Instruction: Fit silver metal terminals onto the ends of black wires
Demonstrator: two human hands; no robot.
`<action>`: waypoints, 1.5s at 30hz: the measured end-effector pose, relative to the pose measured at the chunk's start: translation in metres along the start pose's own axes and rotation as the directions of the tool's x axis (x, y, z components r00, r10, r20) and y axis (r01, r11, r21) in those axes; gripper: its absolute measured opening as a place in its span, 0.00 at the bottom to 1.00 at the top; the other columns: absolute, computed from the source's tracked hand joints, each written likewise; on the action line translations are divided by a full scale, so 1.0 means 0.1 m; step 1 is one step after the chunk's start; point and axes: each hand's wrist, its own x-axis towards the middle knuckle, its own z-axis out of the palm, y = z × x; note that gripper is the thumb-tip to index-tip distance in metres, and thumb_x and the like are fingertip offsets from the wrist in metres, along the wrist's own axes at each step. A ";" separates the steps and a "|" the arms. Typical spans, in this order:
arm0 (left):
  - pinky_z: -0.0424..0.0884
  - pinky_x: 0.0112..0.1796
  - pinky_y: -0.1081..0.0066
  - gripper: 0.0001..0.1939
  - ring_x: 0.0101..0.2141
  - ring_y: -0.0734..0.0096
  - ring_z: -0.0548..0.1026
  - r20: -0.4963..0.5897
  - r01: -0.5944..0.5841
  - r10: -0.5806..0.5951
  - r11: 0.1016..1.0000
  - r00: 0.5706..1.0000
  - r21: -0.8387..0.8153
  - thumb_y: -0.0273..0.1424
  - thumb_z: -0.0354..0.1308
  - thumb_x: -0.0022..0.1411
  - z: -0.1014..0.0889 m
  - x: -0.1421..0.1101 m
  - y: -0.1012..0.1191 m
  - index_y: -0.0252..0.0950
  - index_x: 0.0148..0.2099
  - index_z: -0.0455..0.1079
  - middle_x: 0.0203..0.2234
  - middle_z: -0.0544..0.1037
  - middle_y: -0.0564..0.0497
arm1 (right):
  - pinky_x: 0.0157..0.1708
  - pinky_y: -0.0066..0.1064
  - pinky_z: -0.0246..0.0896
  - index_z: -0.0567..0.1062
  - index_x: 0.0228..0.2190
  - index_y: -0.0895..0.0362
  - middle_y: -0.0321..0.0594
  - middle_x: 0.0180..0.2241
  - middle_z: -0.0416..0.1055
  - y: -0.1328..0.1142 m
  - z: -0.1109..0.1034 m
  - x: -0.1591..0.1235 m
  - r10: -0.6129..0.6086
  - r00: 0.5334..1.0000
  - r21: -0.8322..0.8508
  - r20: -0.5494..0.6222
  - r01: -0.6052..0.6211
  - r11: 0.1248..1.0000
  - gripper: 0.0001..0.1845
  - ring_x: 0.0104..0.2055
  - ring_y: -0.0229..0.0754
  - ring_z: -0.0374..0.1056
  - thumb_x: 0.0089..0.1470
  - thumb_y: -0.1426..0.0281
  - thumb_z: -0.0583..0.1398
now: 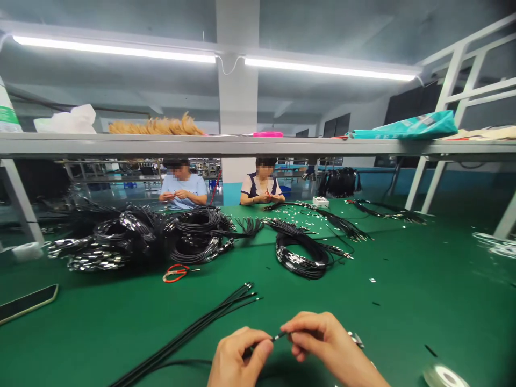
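Note:
My left hand [236,357] and my right hand [322,341] meet at the bottom centre above the green table [423,290]. Both pinch the tip of a thin black cable [279,337] between thumb and fingers. The cable trails back under my left hand. A bundle of straight black cables [201,325] lies on the table just left of my left hand, its stripped ends pointing up and right. Small metal parts [355,338] show beside my right hand.
Coiled black cable bundles [300,252] and bagged coils [121,239] lie across the middle of the table. Red-handled scissors [175,273], a phone [26,302] at left, a tape roll [445,376] at bottom right. Two people [181,188] sit opposite under a shelf [258,144].

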 end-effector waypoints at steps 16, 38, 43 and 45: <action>0.58 0.21 0.78 0.13 0.17 0.75 0.65 0.176 0.160 -0.106 0.932 0.979 -0.324 0.34 0.55 0.57 0.02 -0.01 0.00 0.34 0.41 0.74 0.17 0.75 0.54 | 0.30 0.28 0.59 0.78 0.22 0.55 0.35 0.23 0.74 -0.04 0.28 0.01 -0.196 0.979 -0.470 0.055 0.198 0.860 0.08 0.28 0.40 0.69 0.48 0.76 0.60; 0.62 0.29 0.74 0.17 0.27 0.67 0.72 0.173 0.109 -0.093 0.990 0.980 -0.085 0.40 0.53 0.59 0.07 -0.04 -0.08 0.37 0.30 0.78 0.24 0.78 0.51 | 0.35 0.32 0.58 0.74 0.34 0.57 0.41 0.31 0.72 0.01 -0.14 -0.03 0.048 0.991 -0.752 -0.122 -0.124 0.648 0.15 0.35 0.44 0.68 0.51 0.80 0.50; 0.54 0.21 0.77 0.17 0.18 0.76 0.61 0.190 0.247 -0.204 0.940 0.960 -0.237 0.42 0.51 0.59 0.12 -0.03 -0.16 0.33 0.29 0.69 0.20 0.71 0.53 | 0.33 0.32 0.61 0.75 0.31 0.59 0.35 0.21 0.71 0.08 0.05 0.03 0.069 0.989 0.051 -0.128 -0.063 0.997 0.14 0.28 0.42 0.69 0.52 0.60 0.60; 0.54 0.21 0.77 0.16 0.19 0.76 0.60 0.189 0.258 -0.212 0.928 0.959 -0.268 0.42 0.51 0.58 0.13 -0.03 -0.19 0.33 0.29 0.68 0.20 0.70 0.53 | 0.32 0.32 0.61 0.76 0.29 0.59 0.36 0.21 0.72 0.15 0.12 0.06 0.075 0.989 0.148 -0.126 -0.056 0.987 0.15 0.27 0.41 0.69 0.48 0.58 0.64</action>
